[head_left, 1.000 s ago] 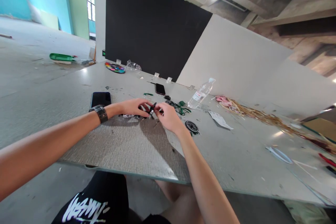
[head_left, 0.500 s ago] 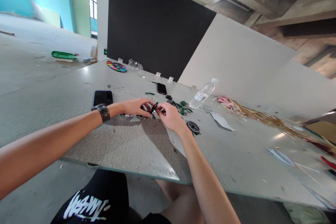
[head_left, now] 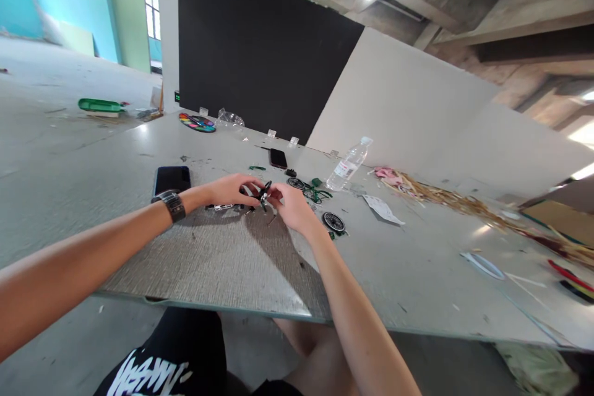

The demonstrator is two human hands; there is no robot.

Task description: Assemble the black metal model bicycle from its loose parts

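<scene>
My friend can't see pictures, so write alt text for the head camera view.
A person's left hand holds a small black part above a grey table, the right hand close against it. A spoked wheel, green parts and a clear bottle are to the right; a dark phone shows past the wristwatch.

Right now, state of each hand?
Left hand: closed on a small black part.
Right hand: curled in at the same part; whether it grips cannot be told.
</scene>
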